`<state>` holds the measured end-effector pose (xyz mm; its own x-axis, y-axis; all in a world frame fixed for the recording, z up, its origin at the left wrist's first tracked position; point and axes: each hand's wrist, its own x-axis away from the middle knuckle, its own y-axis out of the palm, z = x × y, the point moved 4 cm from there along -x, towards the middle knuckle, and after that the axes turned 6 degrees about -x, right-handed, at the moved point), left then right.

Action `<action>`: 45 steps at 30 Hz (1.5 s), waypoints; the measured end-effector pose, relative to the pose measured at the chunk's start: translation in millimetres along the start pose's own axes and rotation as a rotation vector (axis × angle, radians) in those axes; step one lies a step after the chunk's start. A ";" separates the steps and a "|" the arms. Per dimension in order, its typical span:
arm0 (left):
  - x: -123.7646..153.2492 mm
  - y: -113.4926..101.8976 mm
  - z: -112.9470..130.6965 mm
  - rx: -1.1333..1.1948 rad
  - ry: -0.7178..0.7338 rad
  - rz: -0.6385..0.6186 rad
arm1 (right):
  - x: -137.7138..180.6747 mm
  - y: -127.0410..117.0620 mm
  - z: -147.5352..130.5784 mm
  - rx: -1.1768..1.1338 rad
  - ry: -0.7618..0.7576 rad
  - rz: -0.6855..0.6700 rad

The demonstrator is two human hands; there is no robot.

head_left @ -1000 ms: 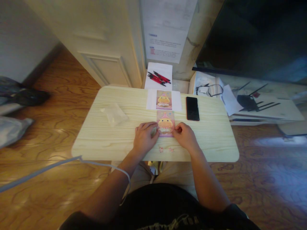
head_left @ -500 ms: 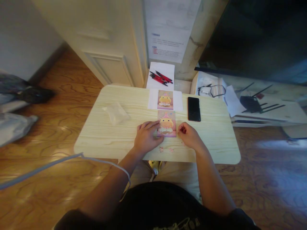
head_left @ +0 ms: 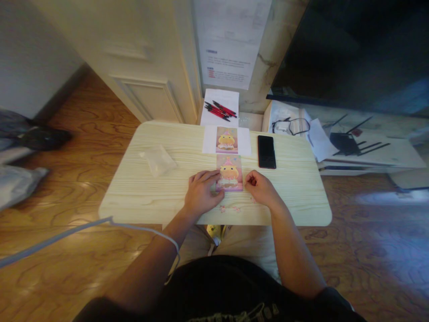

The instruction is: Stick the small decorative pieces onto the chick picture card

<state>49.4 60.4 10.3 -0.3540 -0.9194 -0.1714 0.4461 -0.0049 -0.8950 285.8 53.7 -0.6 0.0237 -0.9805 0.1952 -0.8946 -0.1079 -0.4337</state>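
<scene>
A smooth rectangular card (head_left: 229,173), printed with a round yellow figure in a pointed pink hat, lies flat on the bench (head_left: 134,192), whose pale top has wavy wood grain and rounded corners. The left hand (head_left: 202,191) rests spread, its fingers and thumb at the card's left side. The right hand (head_left: 263,190) has thumb and fingertips drawn together just beside the right edge; whether they pinch anything, I cannot tell. Tiny irregular pink pieces (head_left: 223,209) lie below the card. Above it, a white sheet (head_left: 209,141) bears a similar picture.

The wall notice (head_left: 228,67) carries dark print with some red lines, too blurred to read. A limp, translucent plastic bag (head_left: 158,161) lies at left, a glossy black phone (head_left: 267,152) at right. Beyond the bench, a white box (head_left: 268,117) holds papers and a dark cable (head_left: 299,126).
</scene>
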 end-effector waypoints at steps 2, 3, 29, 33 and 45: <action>0.0 0.5 -0.6 0.003 -0.010 0.001 | 0.0 0.0 -0.5 0.002 -0.006 -0.003; 0.0 0.8 -0.9 0.005 -0.013 0.002 | 0.0 0.1 -0.9 0.005 -0.009 -0.005; 1.1 1.1 -0.8 0.036 -0.036 0.022 | 1.2 -1.0 -3.9 -0.001 0.006 -0.007; 0.7 0.7 -0.4 0.032 -0.045 0.001 | 1.4 -0.8 -3.8 -0.004 0.008 -0.004; 1.3 1.0 -0.6 0.014 -0.013 0.029 | 0.2 -0.8 -2.9 0.001 -0.002 -0.005</action>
<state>48.9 59.4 8.9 -0.3298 -0.9244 -0.1915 0.4678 0.0162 -0.8837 285.3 54.0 2.3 0.0291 -0.9803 0.1951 -0.8940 -0.1129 -0.4336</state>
